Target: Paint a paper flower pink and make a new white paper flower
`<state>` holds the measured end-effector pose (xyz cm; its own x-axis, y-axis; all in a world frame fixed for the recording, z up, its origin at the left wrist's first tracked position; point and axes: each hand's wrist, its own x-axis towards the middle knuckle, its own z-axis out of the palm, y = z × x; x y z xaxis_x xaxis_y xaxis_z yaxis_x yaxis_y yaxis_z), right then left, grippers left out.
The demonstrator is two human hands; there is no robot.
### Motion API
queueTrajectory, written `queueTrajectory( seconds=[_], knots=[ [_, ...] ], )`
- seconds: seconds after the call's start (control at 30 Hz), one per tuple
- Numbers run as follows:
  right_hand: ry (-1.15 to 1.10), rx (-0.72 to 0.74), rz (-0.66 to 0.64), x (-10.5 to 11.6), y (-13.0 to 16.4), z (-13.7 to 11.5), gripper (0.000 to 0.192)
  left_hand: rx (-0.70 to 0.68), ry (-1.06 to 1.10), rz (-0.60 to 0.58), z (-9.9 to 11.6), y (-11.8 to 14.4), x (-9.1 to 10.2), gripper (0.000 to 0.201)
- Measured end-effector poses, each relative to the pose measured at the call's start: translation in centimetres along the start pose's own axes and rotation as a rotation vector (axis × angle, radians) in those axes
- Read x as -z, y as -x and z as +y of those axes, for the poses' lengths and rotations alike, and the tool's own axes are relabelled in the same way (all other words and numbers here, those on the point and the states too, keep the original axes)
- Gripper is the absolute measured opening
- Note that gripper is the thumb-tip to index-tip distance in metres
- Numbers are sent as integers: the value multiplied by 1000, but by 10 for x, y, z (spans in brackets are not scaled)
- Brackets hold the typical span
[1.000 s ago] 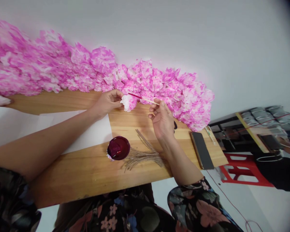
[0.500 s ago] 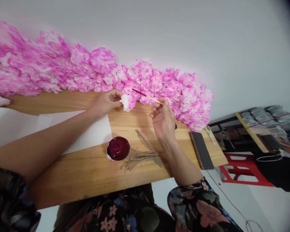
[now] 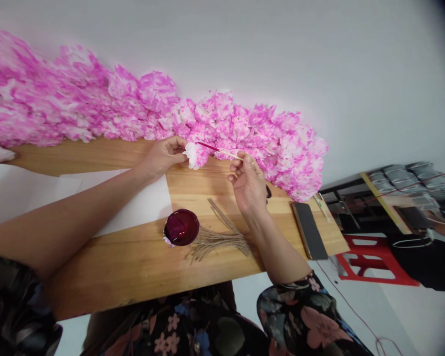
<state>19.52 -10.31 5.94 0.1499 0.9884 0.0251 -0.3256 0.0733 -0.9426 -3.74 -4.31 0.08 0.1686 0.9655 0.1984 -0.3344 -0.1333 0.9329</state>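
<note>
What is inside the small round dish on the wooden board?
The dish holds dark red liquid, filling it almost to the rim. Its bottom is hidden by the liquid. A bit of pink-white paper peeks from under its left edge.

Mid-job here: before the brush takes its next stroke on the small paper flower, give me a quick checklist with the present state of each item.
1. Left hand pinches the small paper flower at its near side: ok.
2. Right hand has a fingertip grip on the brush: ok.
3. Red brush tip meets the flower's top: ok.
4. Colour on the flower: pink on its right side, white on the left; not ok yet.
5. Dye bowl stands upright on the wooden board, near the right wrist, holding dark red liquid: ok.
6. Paint load on the bristles: cannot tell.
</note>
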Motion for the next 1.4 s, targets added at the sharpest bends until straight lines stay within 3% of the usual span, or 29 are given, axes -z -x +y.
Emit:
queueTrajectory(
  seconds=[0.37, 0.53, 1.07, 1.23, 1.4],
  knots=[
    [-63, 19, 36, -5, 1, -5, 44, 0, -14, -6, 1, 1, 0, 28],
    [-47, 77, 16, -5, 4, -7, 37, 1, -8, -18, 2, 1, -1, 28],
    [53, 34, -29, -2, 2, 3, 33, 9, -18, -20, 0, 1, 0, 31],
    [28, 72, -27, -4, 2, -2, 36, 1, -18, -18, 1, 1, 0, 28],
    [109, 182, -122, -12, 17, -12, 52, 4, -11, -8, 3, 2, -3, 29]
  ],
)
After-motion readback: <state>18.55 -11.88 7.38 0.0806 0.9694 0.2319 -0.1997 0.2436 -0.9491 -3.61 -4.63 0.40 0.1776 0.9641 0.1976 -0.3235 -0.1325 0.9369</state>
